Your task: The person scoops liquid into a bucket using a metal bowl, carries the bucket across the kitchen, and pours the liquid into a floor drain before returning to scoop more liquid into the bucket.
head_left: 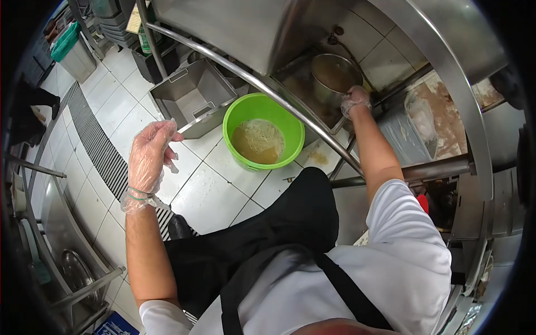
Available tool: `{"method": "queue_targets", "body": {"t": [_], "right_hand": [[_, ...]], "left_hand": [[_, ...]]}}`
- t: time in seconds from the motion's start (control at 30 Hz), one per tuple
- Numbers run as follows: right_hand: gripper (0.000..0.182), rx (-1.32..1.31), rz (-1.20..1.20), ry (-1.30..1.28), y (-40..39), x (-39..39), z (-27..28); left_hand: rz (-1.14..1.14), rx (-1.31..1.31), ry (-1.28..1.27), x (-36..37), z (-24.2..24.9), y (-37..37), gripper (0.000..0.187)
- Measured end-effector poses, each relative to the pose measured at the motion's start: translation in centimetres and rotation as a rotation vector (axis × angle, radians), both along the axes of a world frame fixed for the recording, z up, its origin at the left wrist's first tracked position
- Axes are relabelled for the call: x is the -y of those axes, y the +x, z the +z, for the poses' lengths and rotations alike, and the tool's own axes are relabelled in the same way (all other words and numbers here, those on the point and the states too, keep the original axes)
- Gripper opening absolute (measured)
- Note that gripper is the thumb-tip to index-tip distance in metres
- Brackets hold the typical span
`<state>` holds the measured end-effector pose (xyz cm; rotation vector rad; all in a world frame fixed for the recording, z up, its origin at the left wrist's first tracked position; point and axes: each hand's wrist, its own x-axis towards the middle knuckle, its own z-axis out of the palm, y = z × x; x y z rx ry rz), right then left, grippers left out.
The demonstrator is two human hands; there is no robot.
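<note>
My left hand (pixel 152 158), in a clear plastic glove, is raised over the tiled floor. Its fingers are loosely bent and partly apart, with nothing visible in them. My right hand (pixel 356 100), also gloved, grips the right side of a round metal pot (pixel 325 89) under the steel counter. Murky brownish liquid is in the pot, which sits in a shallow metal tray (pixel 294 74); the fingertips are partly hidden. Between my hands, a bright green bucket (pixel 235 146) stands on the floor with cloudy, foamy brown liquid inside.
A rectangular steel bin (pixel 213 124) stands behind the bucket. A steel rail (pixel 254 82) crosses above the bucket and tray. Right of the pot lies a clear plastic container (pixel 410 137). A drain grate (pixel 97 134) runs along the floor at left. Another person's dark shoe (pixel 54 106) shows far left.
</note>
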<state>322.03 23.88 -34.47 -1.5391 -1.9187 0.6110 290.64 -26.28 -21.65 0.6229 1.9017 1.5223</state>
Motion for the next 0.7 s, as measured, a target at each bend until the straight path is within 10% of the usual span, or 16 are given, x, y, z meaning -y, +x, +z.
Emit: {"method": "queue_targets", "body": {"t": [0.13,0.7], "right_hand": [[0.011,-0.779,-0.177,-0.473,0.9,-1.2,1.7],[0.007,-0.549,-0.088,-0.016,-0.2,8.7,5.5]], "left_hand": [[-0.006,-0.006,0.035,0.1,0.6,0.1,0.034],[-0.01,-0.016,0.078,0.5,0.3,-0.6,0.036]]}}
